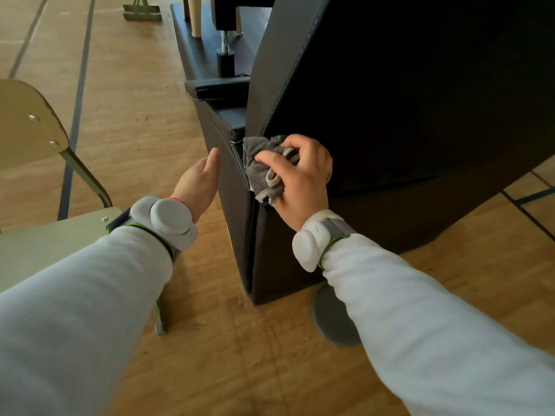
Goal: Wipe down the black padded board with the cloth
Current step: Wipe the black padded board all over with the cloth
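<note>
At the lower left corner of the black padded board (420, 100), my right grip (300, 172) is clenched round the grey cloth (261, 163), bunching it and pressing it onto the board's stitched edge. The board stands tilted, its corner meeting the top of a black padded box (237, 211) on the wooden floor (144, 94). My left grip (201, 175) is released, fingers straight, just beside the box's side panel; I cannot tell whether it touches.

What worries me most is the board itself. It looks to lean rather than sit fixed, and nothing braces it, so a hard push from the cloth could slide or tip it off the box. The cloth is wadded small with a pale hem hanging loose, right by the frayed corner seam of the box. That hem could snag there and drag the cloth out of my grasp. A wad this tight also covers little, so I judge streaks could be missed across the wide face above. A chair (33, 127) stands near on my left, close enough to knock with an elbow.

I can read no brand, label or writing anywhere; the white wrist units (168, 220) show nothing legible.
</note>
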